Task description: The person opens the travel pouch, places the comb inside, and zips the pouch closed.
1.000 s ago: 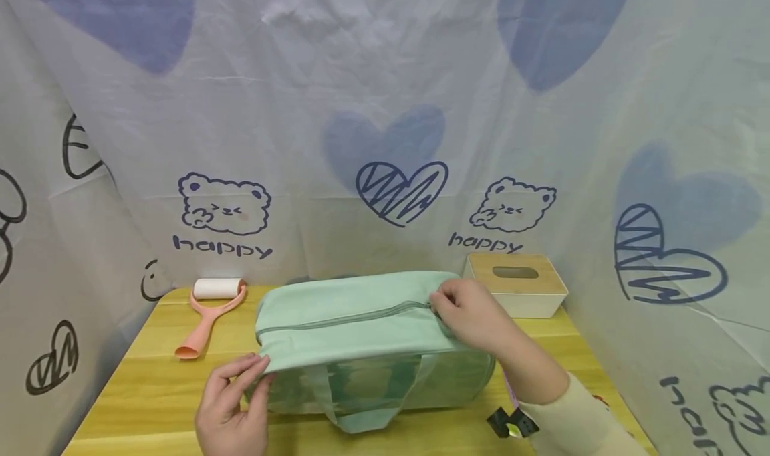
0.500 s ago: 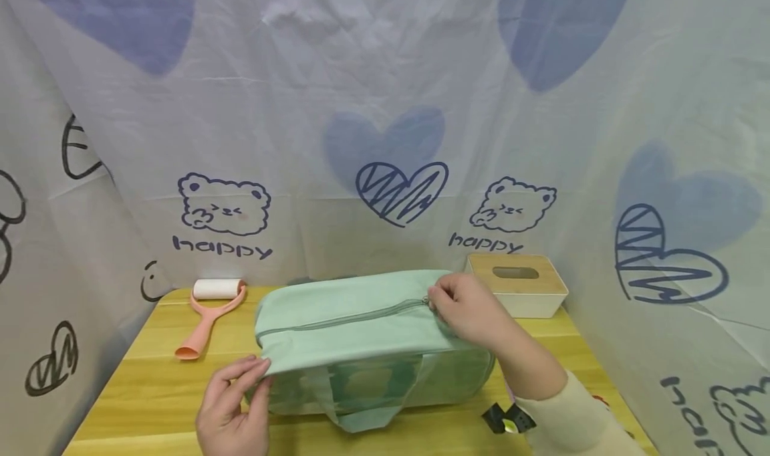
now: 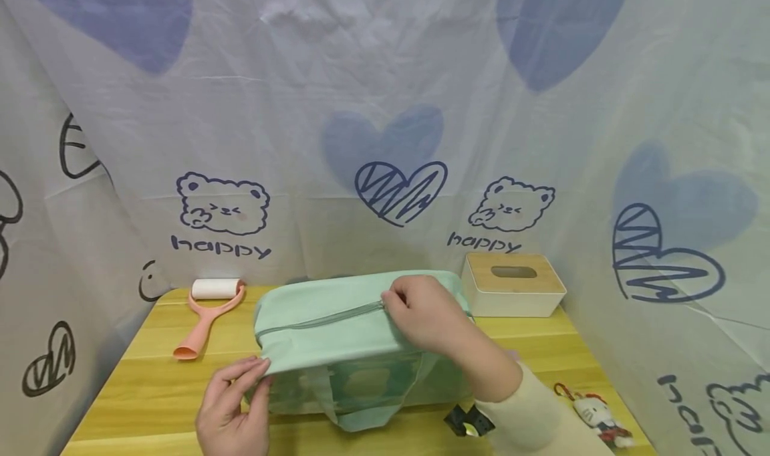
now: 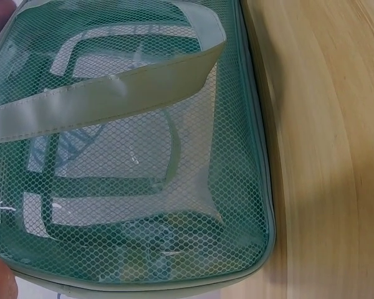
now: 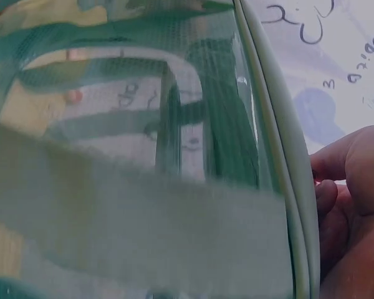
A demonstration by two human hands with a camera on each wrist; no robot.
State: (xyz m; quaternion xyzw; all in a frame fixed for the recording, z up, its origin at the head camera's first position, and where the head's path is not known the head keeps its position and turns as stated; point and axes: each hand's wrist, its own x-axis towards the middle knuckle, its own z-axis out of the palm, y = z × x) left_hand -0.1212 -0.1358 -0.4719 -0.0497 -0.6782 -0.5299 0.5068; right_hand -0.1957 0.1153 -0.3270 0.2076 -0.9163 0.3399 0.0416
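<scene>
A mint-green bag (image 3: 331, 292) with clear, mesh-patterned sides lies across the table, its strap handle (image 3: 367, 420) hanging at the front. Along the top runs a zipper (image 3: 339, 317). My right hand (image 3: 430, 315) pinches the zipper's pull, right of the middle of the top. With thumb and fingers, my left hand (image 3: 234, 409) pinches the bag's front left corner. The left wrist view is filled by the bag's see-through side (image 4: 131, 156) and handle (image 4: 112, 96). In the right wrist view, curled fingers (image 5: 355, 199) sit beside the bag's top edge.
A pink lint roller (image 3: 207, 315) lies at the back left. Behind the bag on the right stands a white tissue box (image 3: 514, 285) with a wooden lid. A small plush keychain (image 3: 598, 416) lies near the table's (image 3: 138, 389) right edge. Printed curtains (image 3: 385, 75) enclose the table.
My right hand has drawn the zipper pull leftward from the bag's right end. The left hand keeps its hold on the corner. The plush keychain has come into view from behind the right sleeve.
</scene>
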